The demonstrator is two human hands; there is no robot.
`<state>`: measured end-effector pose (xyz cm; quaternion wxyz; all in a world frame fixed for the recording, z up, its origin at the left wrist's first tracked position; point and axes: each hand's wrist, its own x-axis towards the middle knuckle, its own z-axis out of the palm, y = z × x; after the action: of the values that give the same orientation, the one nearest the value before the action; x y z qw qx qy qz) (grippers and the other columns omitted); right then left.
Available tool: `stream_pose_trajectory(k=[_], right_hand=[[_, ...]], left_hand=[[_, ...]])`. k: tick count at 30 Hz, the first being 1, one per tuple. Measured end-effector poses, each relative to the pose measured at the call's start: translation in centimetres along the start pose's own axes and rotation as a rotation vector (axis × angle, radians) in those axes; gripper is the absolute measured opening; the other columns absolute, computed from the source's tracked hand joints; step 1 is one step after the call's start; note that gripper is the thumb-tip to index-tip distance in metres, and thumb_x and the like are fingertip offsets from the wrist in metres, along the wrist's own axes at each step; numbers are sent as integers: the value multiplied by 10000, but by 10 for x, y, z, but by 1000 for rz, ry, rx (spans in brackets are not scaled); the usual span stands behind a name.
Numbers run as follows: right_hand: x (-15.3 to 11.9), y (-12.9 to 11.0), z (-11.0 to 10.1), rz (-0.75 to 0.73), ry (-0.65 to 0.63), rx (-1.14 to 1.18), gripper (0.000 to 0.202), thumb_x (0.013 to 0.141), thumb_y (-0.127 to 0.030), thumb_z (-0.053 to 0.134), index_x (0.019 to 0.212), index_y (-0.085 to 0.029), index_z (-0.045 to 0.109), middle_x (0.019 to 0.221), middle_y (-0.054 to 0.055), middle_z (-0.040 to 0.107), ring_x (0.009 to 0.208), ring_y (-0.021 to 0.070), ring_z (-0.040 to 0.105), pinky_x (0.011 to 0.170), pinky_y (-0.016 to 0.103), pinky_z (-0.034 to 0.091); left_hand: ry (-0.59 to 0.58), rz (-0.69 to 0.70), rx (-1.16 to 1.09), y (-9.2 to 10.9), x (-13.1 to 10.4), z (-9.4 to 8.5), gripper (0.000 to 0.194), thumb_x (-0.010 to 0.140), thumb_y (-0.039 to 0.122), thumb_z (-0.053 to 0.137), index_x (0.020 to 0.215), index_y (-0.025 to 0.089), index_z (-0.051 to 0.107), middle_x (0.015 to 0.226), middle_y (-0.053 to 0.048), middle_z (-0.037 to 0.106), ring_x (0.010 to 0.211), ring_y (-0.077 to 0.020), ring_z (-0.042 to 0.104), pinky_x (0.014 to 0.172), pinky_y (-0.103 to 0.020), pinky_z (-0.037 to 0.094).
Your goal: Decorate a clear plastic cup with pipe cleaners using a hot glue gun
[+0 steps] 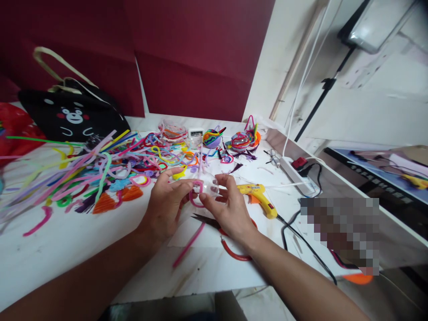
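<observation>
My left hand (pixel 163 205) pinches a pink pipe cleaner (pixel 193 201), bent into a curve, between thumb and forefinger. Behind that curve sits a clear plastic ball (pixel 210 182), with the fingers of my right hand (pixel 230 209) closed around its right side. My right thumb tip reaches the edge of the pipe cleaner. Part of the ball is hidden by my fingers. Scissors (pixel 236 255) with red handles lie on the table under my right hand, blades pointing left. Below my hands rests a straight dark pink pipe cleaner piece (pixel 189 245).
A yellow glue gun (pixel 264 203) lies right of my hand, its black cord trailing to a power strip (pixel 297 176). Many loose pipe cleaners (pixel 110 165) cover the left. Decorated balls (pixel 212 139) stand at the back, near a black bag (pixel 73 116).
</observation>
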<state>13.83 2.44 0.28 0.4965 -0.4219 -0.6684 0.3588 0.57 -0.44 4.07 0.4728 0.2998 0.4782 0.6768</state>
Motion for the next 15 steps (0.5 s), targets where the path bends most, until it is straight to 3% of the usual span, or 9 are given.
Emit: stream_pose_trajectory(k=[7,15], right_hand=[[0,-5,-2,171,-83,133,504,736,-402,730,1127,-247,453,1091,48,617,837,178,655,673,308,542],[-1,-10,-3,129,-57,122,527,723,-401,736,1132,-256,436,1143,49,606,886,187,653,718,330,539]], left_hand=[[-34,17,-12,-6,2,-2,476,672,131,710,1080,203,475,732,-8,755,616,-129,668,601,-238,510],[-21,25,-10,-5,0,-2,486,654,136,715,1066,214,469,703,6,746,584,-131,654,603,-252,510]])
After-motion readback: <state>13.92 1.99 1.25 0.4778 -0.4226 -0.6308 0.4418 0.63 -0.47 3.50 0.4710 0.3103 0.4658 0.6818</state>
